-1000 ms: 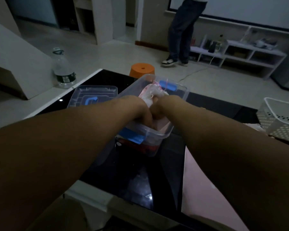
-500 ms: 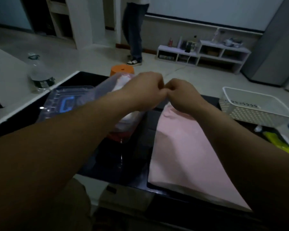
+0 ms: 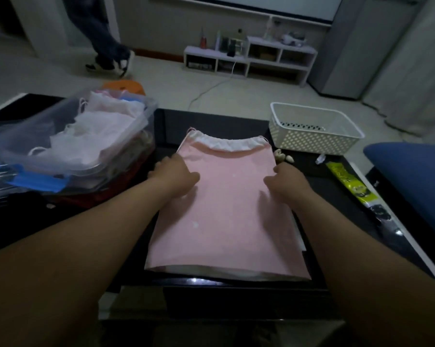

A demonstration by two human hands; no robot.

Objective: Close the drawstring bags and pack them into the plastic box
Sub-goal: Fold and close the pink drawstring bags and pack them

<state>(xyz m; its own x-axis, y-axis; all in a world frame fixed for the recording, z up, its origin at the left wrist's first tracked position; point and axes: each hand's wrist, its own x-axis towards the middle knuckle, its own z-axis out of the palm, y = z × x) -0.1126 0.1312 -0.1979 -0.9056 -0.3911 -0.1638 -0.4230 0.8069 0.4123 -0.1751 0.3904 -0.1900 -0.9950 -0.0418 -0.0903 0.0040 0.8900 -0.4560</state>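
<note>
On the table [image 3: 211, 121], left hand [image 3: 174, 175] and right hand [image 3: 285, 181] curl at the edges of the bag [image 3: 224, 214], which looks limp and light, actual pinch unclear; I'd grab the cords [image 3: 262, 139] at twelve o'clock.

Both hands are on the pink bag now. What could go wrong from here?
1. The box is already heaped above its rim with bags; this bag may not fit, or could slide off.
2. Its mouth lies flat, not drawn shut; the left hand and right hand sit at its side edges, so it might get packed open.
3. Shells by its far right corner could be swept along when it moves.
</note>
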